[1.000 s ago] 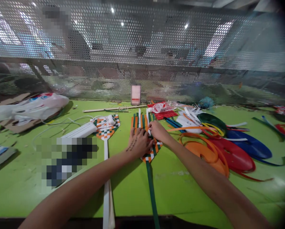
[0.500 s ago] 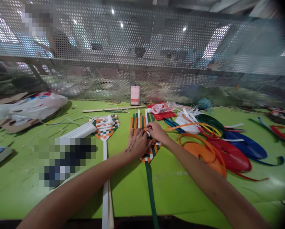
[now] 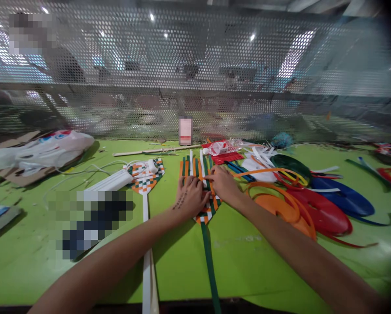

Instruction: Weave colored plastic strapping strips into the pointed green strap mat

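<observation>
A half-woven fan (image 3: 209, 215) of orange, white and green flat strips lies on the table, with loose strip ends pointing away from me and a green strip handle (image 3: 209, 266) toward me. My left hand (image 3: 191, 196) lies flat across the weave, fingers stretched over the strips. Over the fan's right side is my right hand (image 3: 224, 183), its fingers closed on an orange strip (image 3: 241, 174) that runs off to the right; the fingertips partly hide the grip. Left of my hands rests a finished woven fan (image 3: 146, 176) with a white handle (image 3: 145, 209).
Coiled strips in orange (image 3: 270, 207), red (image 3: 322, 213), blue (image 3: 348, 198) and green (image 3: 290, 168) lie on the right. A white power strip (image 3: 112, 181), a plastic bag (image 3: 51, 150) and a phone (image 3: 185, 131) are around. A perforated metal screen (image 3: 195, 52) stands behind.
My right hand has shifted slightly right and down, its index finger now stretched along the weave. The left hand stays pressed on the fan. The view has turned slightly.
</observation>
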The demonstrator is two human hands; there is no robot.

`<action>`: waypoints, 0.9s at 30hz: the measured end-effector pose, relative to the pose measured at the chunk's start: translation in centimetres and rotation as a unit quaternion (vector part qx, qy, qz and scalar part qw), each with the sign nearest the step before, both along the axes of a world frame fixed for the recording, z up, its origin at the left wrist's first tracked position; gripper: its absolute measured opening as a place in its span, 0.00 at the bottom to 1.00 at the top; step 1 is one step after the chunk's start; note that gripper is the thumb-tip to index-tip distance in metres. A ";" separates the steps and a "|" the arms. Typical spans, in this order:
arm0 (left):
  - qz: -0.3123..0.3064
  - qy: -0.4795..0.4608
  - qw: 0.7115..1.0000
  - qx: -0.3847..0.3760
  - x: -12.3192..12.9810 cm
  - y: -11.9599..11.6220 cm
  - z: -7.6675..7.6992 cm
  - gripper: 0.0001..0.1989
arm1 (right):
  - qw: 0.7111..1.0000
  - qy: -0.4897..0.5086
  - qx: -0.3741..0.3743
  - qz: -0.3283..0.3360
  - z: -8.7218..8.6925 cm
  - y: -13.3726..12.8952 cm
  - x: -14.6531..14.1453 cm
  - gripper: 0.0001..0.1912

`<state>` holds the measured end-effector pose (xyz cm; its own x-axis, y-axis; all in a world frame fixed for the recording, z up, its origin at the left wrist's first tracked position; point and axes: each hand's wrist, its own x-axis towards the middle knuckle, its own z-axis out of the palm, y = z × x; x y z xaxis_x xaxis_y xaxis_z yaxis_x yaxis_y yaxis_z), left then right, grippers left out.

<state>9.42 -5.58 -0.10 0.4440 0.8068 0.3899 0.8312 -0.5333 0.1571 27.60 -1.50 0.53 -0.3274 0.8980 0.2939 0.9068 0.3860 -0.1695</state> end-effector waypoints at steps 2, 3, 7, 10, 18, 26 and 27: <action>0.002 -0.001 1.000 -0.003 0.0 0.0 0.0 0.19 | 1.000 -0.010 -0.009 0.003 -0.1 0.0 -0.2 0.19; 0.004 -0.001 1.000 -0.004 0.1 0.0 0.0 0.19 | 1.000 -0.012 -0.012 0.005 -0.2 0.0 -0.3 0.19; 0.013 0.000 1.000 0.000 0.1 0.0 0.0 0.20 | 1.000 -0.006 -0.018 0.009 -0.5 0.1 -0.3 0.20; 0.015 0.004 1.000 0.005 0.1 0.0 -0.1 0.19 | 1.000 0.008 -0.019 0.000 -0.7 0.1 -0.3 0.21; 0.013 0.014 1.000 0.011 0.1 -0.1 0.0 0.19 | 0.999 0.037 -0.016 0.029 -0.5 0.2 -0.4 0.26; 0.048 0.022 0.999 0.009 0.2 0.0 -0.4 0.24 | 0.994 -0.009 -0.038 0.100 -1.5 0.8 0.1 0.32; 0.052 0.022 0.998 0.009 0.2 0.0 -0.4 0.26 | 0.994 -0.010 -0.038 0.101 -1.6 0.9 0.2 0.33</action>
